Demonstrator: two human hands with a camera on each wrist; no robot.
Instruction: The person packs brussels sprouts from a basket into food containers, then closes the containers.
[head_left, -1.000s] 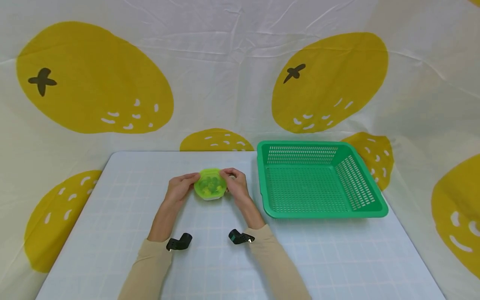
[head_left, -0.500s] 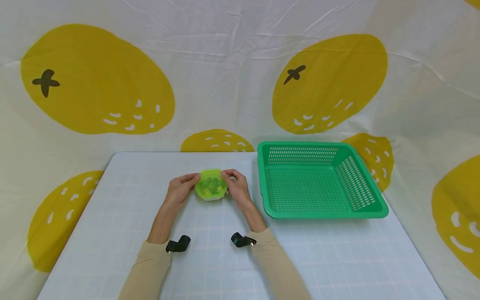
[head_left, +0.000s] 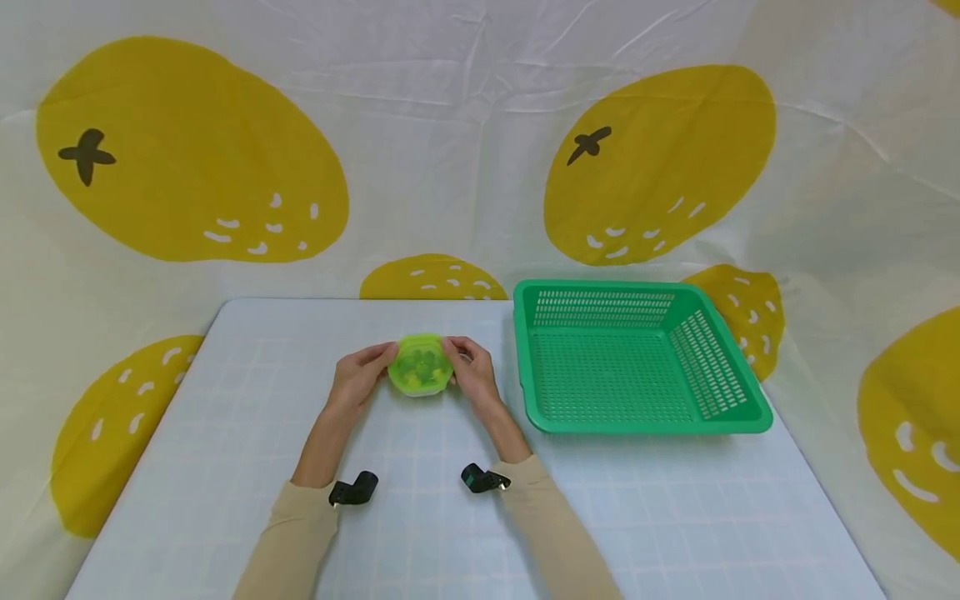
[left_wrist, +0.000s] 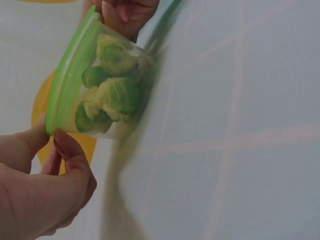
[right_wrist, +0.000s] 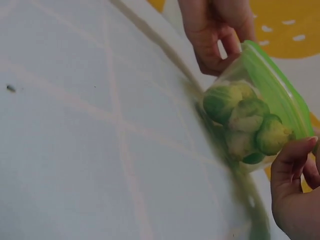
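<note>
A small clear container (head_left: 421, 385) with a translucent green lid (head_left: 420, 357) is between my two hands near the table's back. Brussels sprouts (left_wrist: 121, 96) show through its clear wall in the left wrist view. My left hand (head_left: 355, 383) pinches the lid's edge on the left with thumb and fingers. On the opposite side, my right hand (head_left: 475, 375) pinches the rim, its thumb against the green edge. In the right wrist view the sprouts (right_wrist: 247, 117) lie bunched in the container's body. Whether the base touches the table cannot be told.
A green slotted plastic basket (head_left: 531, 392) stands on the table to the right of my right hand. The pale checked table (head_left: 420, 517) extends in front of me. Behind it hangs a white cloth (head_left: 442, 167) printed with yellow fruit.
</note>
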